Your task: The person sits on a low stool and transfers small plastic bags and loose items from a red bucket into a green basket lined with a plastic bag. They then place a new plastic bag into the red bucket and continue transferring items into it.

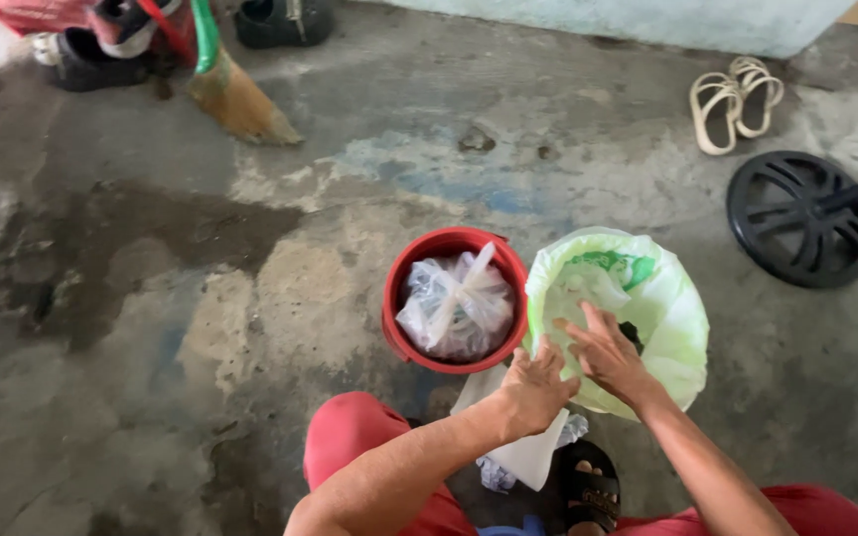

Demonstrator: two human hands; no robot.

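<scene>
Stained concrete floor; knotted clear plastic bag [456, 304] already in red round bucket [399, 298], left hand [533, 389] and right hand [608, 355] both spread-fingered, gripping nothing, over open pale-green plastic bag [672, 308], untied.

Hidden by the tied clear plastic bag [456, 306]: inside of red bucket [396, 288]. Cut off at top edge: broom [235, 99] handle, dark shoes [280, 22]. Contents of green bag [662, 308] unclear behind right hand [610, 355].

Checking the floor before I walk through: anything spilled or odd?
Yes: a dark wet-looking patch spreads over the concrete floor, left of the red bucket. Nothing else stands out.
</scene>
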